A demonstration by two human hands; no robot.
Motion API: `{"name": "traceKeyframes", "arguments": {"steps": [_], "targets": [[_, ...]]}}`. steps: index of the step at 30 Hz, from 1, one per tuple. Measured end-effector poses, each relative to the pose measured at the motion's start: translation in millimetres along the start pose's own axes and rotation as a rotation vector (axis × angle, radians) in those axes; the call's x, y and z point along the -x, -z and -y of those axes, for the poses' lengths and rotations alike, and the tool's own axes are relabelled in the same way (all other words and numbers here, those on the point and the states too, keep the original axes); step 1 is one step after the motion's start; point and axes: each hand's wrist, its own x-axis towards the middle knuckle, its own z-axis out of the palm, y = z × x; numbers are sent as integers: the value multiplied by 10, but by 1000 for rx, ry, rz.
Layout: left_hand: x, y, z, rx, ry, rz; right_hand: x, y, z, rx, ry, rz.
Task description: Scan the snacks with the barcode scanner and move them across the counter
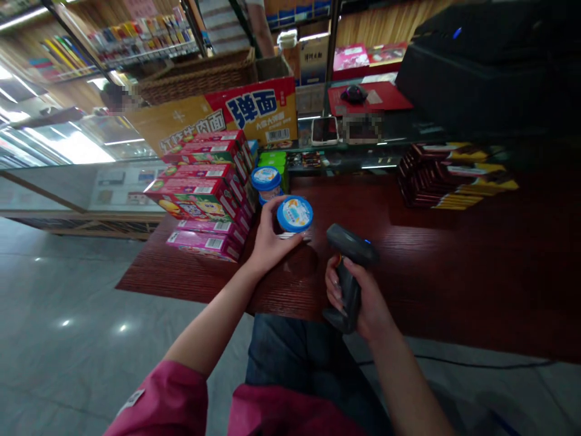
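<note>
My left hand (271, 239) is closed around a small tub with a blue lid (295, 214), at the left part of the dark wooden counter (358, 200). Just behind it stand more blue-lidded tubs (266, 178), one on top of another. In my right hand (358, 290) is a dark barcode scanner (349, 272), held upright by its handle over the counter's front edge. A small blue light glows on the scanner's head. Its front points left, towards the tub, with a gap between them.
Stacked pink and red boxes (200, 194) stand left of the tubs, beside green packs (273, 160). Dark and yellow packets (447, 175) lie in rows at the right. Behind are a large carton (272, 115), a wicker basket (200, 75), a phone (324, 130) and a mouse (354, 93). A person (227, 27) stands beyond.
</note>
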Motion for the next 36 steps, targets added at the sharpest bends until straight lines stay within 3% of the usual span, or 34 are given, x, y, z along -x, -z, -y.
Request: {"name": "traceKeyframes", "arguments": {"steps": [4,9,15,20,27,33,36], "targets": [[-47,28,-195,-112,-151,-216,4,-10,6,23,-14,-41],[-426,121,-388,-265,-211,-423,11,-21,23,39,-13,-35],[-867,191,-278,-440,-222,-563,11,-20,23,30,-5,-29],[-934,108,-167,-459,-214,-528,13,-21,25,50,-2,-13],[-853,88,-226,-518,-171,-410,13,-20,34,42,0,-3],[-310,-38,-283,-663,-171,-374,28,-17,27,2,33,40],[94,-218,-248,-734,-217,-243,33,35,59,-54,120,8]]}}
